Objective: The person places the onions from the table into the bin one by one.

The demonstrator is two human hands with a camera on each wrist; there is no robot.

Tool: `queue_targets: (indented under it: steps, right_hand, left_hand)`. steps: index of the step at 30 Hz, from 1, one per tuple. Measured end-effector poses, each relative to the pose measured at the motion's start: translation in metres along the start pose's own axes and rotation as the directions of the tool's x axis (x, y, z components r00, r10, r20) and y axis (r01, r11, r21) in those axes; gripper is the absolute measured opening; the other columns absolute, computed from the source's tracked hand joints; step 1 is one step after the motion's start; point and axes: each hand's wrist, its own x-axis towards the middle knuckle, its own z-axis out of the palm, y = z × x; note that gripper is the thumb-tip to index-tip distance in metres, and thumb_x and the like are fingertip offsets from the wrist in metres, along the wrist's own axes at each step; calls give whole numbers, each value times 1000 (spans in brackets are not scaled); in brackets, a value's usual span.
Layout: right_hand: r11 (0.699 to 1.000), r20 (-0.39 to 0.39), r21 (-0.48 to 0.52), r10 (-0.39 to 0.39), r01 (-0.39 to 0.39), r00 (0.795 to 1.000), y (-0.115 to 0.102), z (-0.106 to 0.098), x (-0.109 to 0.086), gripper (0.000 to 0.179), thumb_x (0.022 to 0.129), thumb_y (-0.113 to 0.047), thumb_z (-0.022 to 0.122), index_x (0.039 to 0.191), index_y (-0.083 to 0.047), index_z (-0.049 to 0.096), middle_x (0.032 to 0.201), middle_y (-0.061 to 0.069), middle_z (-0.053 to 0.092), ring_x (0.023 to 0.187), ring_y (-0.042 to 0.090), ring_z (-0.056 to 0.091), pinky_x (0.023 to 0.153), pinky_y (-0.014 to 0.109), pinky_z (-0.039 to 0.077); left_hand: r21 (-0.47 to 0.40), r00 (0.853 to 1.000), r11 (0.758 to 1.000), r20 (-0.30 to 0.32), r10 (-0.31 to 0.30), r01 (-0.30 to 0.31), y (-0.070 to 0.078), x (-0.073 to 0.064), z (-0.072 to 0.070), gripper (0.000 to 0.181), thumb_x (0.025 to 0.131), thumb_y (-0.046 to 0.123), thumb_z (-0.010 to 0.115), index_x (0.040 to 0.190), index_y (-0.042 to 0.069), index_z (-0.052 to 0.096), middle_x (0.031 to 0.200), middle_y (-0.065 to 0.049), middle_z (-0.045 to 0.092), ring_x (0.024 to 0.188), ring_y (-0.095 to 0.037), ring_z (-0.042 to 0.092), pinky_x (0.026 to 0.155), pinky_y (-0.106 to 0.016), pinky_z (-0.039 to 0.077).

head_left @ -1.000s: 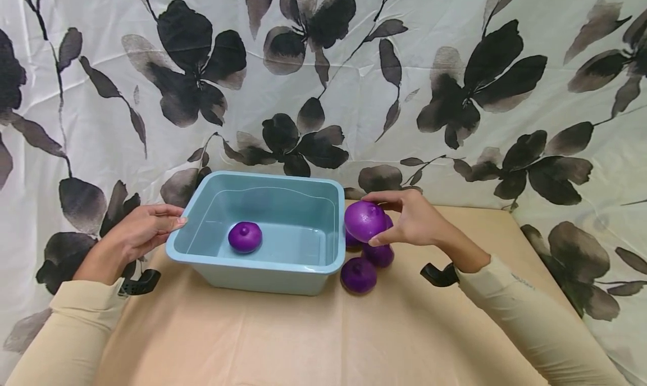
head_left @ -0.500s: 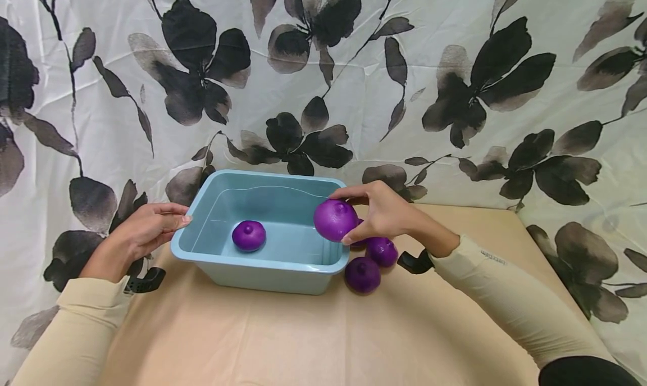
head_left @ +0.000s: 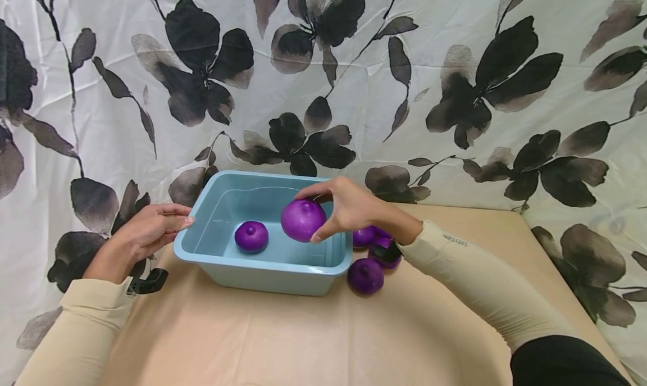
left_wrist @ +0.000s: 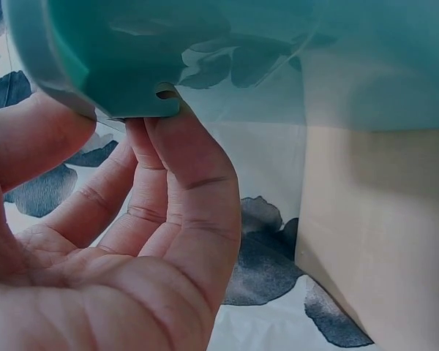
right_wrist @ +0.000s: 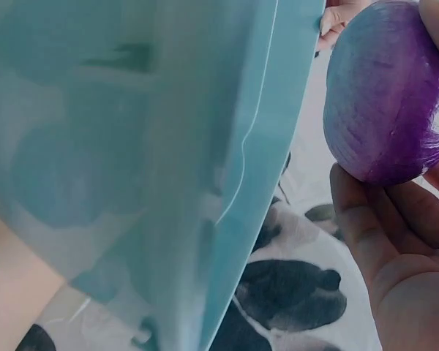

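A light blue plastic tub (head_left: pixel 263 282) stands on the table with one purple onion (head_left: pixel 251 236) on its floor. My left hand (head_left: pixel 144 231) pinches the tub's left rim; in the left wrist view its thumb and fingertips meet the lip (left_wrist: pixel 143 106). Over the tub's right half, my right hand (head_left: pixel 349 206) grips a second purple onion (head_left: pixel 302 220) between thumb and fingers. That held onion (right_wrist: pixel 384 95) appears beside the tub wall in the right wrist view, fingertips against its side.
Several more purple onions (head_left: pixel 365 276) lie clustered right of the tub, partly covered by the right wrist and its black strap (head_left: pixel 386 253). A beige cloth (head_left: pixel 303 341) covers the table. Behind hangs a white floral curtain (head_left: pixel 374 110).
My right hand has carried its onion leftward from above the cluster, past the tub's right rim, to over the tub. My left hand keeps its hold on the rim.
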Motion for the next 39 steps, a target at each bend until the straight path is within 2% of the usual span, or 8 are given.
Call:
queue_targets:
  steps: [8, 12, 18, 24, 28, 32, 39]
  right_hand:
    - [998, 91, 29, -58, 55, 994, -15, 13, 36, 73, 66, -23, 99, 132, -9, 70, 126, 3, 75, 112, 16, 73, 98, 28, 60]
    - [997, 130, 10, -72, 71, 989, -19, 23, 54, 74, 66, -25, 99, 133, -10, 70, 129, 2, 74, 112, 14, 71, 96, 27, 59]
    - [995, 175, -24, -89, 94, 981, -19, 44, 81, 74, 68, -27, 98, 134, -10, 69, 130, 2, 74, 116, 12, 64, 94, 23, 57]
    - [995, 235, -35, -79, 89, 969, -16, 70, 101, 71, 70, -25, 97, 133, -8, 69, 127, 4, 74, 112, 13, 66, 90, 18, 57]
    - [990, 285, -93, -74, 105, 956, -12, 88, 112, 68, 71, -27, 97, 131, -9, 69, 124, 2, 75, 108, 10, 66, 88, 16, 56]
    - [978, 355, -152, -78, 140, 932, -9, 103, 121, 60, 73, -27, 95, 126, -11, 71, 119, -1, 74, 102, 7, 66, 85, 13, 54]
    - [965, 427, -195, -77, 175, 901, -9, 117, 133, 48, 79, -19, 88, 123, -10, 71, 113, -1, 74, 100, 9, 65, 86, 14, 53]
  left_hand:
    - [-1, 1000, 1000, -7, -3, 3, -1, 0, 0, 11, 102, 7, 65, 108, 16, 68, 96, 7, 72, 88, -4, 72, 78, -20, 62]
    - [3, 1000, 1000, -10, -5, 5, -2, 0, 2, 11, 102, 7, 65, 108, 15, 68, 96, 7, 72, 88, -4, 72, 78, -19, 62]
    - [1, 1000, 1000, -6, 0, 0, -2, 0, 3, 11, 102, 6, 64, 110, 14, 68, 96, 8, 72, 87, -4, 72, 78, -20, 62]
    - [-9, 1000, 1000, -9, 1, -1, 0, -3, 3, 12, 101, 5, 64, 106, 15, 69, 95, 7, 73, 87, -4, 72, 77, -20, 62]
    - [-11, 1000, 1000, -13, -1, 1, -1, -3, 4, 12, 101, 6, 65, 104, 17, 69, 95, 7, 73, 87, -4, 72, 78, -20, 62]
    - [-3, 1000, 1000, -10, -4, 4, -2, -2, 4, 10, 101, 7, 65, 106, 15, 69, 95, 7, 73, 88, -5, 72, 79, -20, 62]
    - [-3, 1000, 1000, -16, 7, -7, -3, -1, 3, 12, 101, 6, 65, 105, 17, 70, 96, 7, 73, 88, -4, 72, 78, -20, 62]
